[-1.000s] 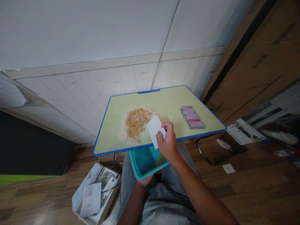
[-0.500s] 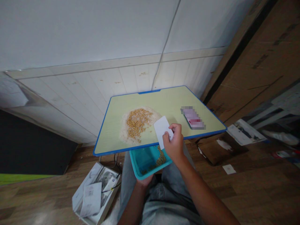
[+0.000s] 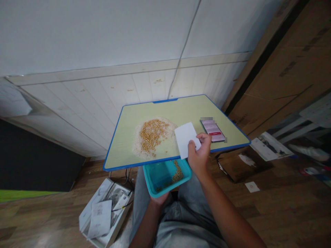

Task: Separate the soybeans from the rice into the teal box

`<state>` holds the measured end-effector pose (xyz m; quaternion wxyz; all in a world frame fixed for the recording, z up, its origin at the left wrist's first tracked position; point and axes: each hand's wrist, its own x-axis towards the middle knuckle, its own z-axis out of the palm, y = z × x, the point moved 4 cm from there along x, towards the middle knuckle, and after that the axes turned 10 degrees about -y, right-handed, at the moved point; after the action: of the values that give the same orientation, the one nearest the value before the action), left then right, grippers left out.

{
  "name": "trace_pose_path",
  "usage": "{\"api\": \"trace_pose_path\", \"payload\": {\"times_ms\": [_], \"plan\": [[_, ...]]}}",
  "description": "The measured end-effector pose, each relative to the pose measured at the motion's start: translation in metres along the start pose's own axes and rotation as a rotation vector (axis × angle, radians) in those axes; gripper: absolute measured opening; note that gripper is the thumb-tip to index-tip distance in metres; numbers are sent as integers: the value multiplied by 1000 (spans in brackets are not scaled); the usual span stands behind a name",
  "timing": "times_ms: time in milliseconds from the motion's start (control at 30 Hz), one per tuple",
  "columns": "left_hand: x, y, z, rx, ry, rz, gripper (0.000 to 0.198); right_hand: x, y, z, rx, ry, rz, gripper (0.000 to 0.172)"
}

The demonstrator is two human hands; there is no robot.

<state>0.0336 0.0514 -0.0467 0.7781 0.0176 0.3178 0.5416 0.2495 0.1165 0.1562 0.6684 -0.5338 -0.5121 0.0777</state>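
My left hand (image 3: 159,199) grips a teal plastic basin (image 3: 147,179) from below, its fingers mostly hidden under it. The basin sits just beneath the table's near edge, and round yellow beans (image 3: 177,174) that look like soybeans lie along its right side. Between thumb and fingers, my right hand (image 3: 200,153) pinches a white card (image 3: 184,137), which is tilted over the near edge of the table. To the card's left, a pile of soybeans (image 3: 150,136) lies amid a spread of white rice grains (image 3: 137,146) on the tabletop.
The pale yellow table (image 3: 134,112) has a blue rim and stands near a white panelled wall. A phone (image 3: 214,131) lies at its right. On the floor are an open white box (image 3: 113,220) at left and a brown carton (image 3: 238,165) at right.
My right hand and the card have moved to the right and slightly up, away from the basin's rim. The basin, my left hand and the pile stay as they were.
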Motion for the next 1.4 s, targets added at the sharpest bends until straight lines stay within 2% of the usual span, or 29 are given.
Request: {"api": "trace_pose_path", "payload": {"times_ms": [133, 267, 467, 733, 933, 1033, 1200, 1400], "plan": [[2, -2, -13, 3, 13, -12, 55, 18, -1, -12, 29, 92, -51, 31], [4, -3, -19, 14, 27, 21, 49, 30, 6, -13, 70, 31, -11, 37], [1, -4, -9, -1, 51, 31, 44, 22, 13, -5, 77, -115, 53, 37], [1, -1, -3, 59, 40, 10, 53, 16, 13, -1, 113, -254, 60, 37], [-8, 0, 10, -23, 93, -30, 56, 20, 17, -4, 98, -195, 75, 38], [-8, -1, 8, -43, 119, -24, 54, 19, 18, -3, 113, -221, 82, 39], [-4, 1, 4, -24, 83, -11, 53, 17, 18, -3, 136, -220, 73, 39], [-10, 1, 13, 9, 125, 23, 51, 18, 21, -4, 133, -254, 60, 38]]}}
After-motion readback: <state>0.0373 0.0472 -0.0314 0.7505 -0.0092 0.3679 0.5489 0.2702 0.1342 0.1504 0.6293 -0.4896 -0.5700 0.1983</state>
